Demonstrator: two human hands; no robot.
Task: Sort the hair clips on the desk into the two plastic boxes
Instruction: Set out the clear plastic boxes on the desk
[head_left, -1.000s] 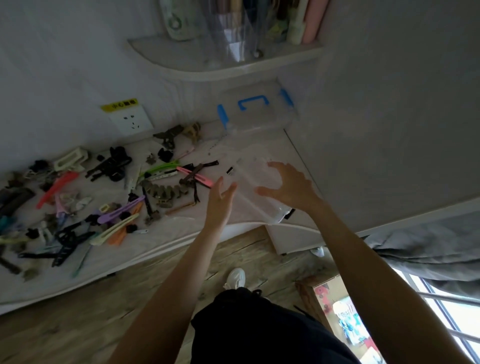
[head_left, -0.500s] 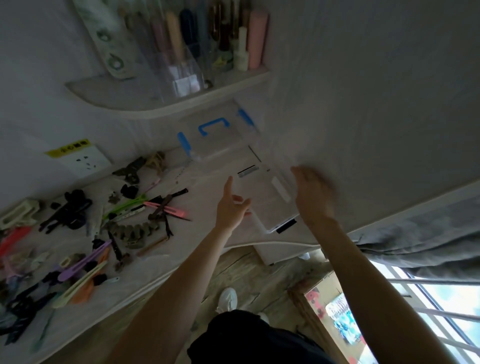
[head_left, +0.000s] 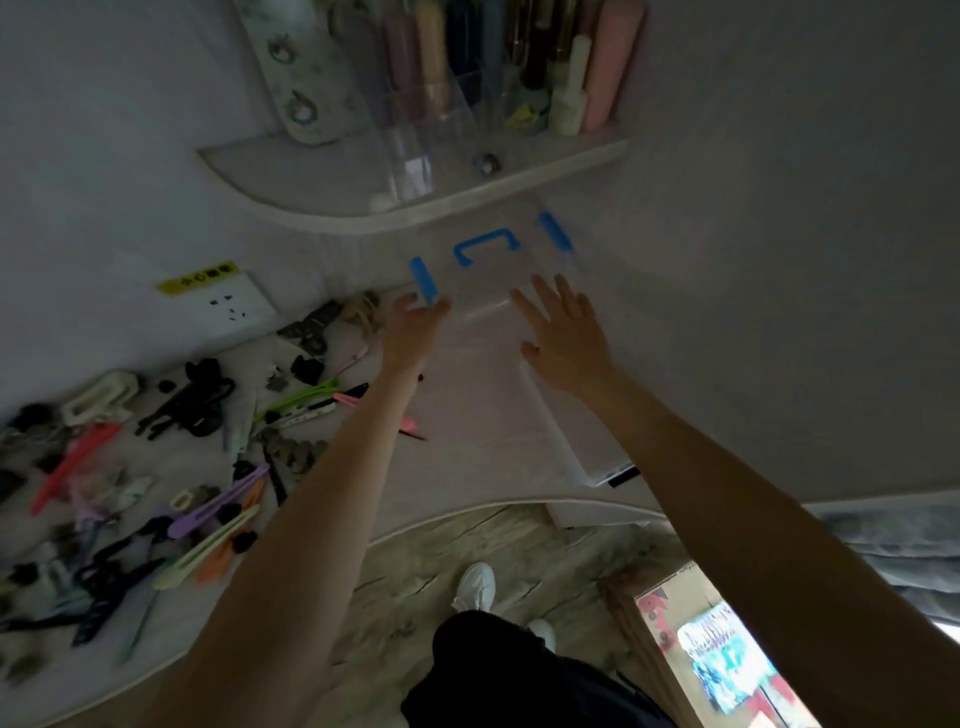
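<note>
Under the shelf (head_left: 415, 218), both hands — left hand (head_left: 415, 332), right hand (head_left: 563, 332) — spread open at the blue-handled box (head_left: 498, 280); contents unclear — clips (head_left: 197, 457) lie left.

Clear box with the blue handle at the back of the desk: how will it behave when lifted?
The box with the blue handle looks thin-walled, clear and empty, so probably light and a little flexible. Smooth plastic may slip under open hands: left hand at a blue latch, right hand at its front. Boxy, unlikely to roll.
</note>
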